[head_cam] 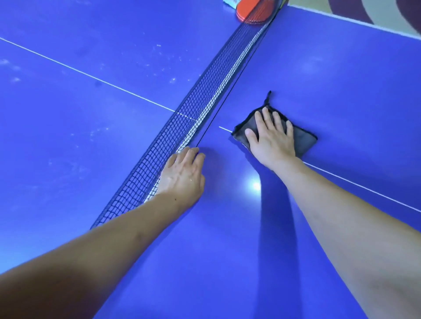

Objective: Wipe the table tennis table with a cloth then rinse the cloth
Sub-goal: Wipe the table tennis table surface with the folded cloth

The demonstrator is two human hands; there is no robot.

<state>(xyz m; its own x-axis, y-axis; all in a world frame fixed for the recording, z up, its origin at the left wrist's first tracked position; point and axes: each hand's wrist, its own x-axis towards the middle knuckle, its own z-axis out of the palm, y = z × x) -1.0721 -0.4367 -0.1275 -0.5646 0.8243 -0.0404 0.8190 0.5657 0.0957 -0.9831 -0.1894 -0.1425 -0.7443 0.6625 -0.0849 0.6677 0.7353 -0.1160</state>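
The blue table tennis table point(330, 79) fills the view. A dark grey folded cloth point(304, 140) with a small hanging loop lies on the right half, just right of the net, over the white centre line. My right hand point(271, 136) presses flat on the cloth with straight, spread fingers. My left hand point(182, 174) rests against the top of the black net point(205, 107), its fingers lying over the white top band. The left half of the table carries pale smudges and specks.
A red paddle point(250, 11) lies at the far end of the net, partly behind the mesh, with a pale box edge point(230, 2) next to it. The table's far right edge point(341, 17) borders a patterned floor.
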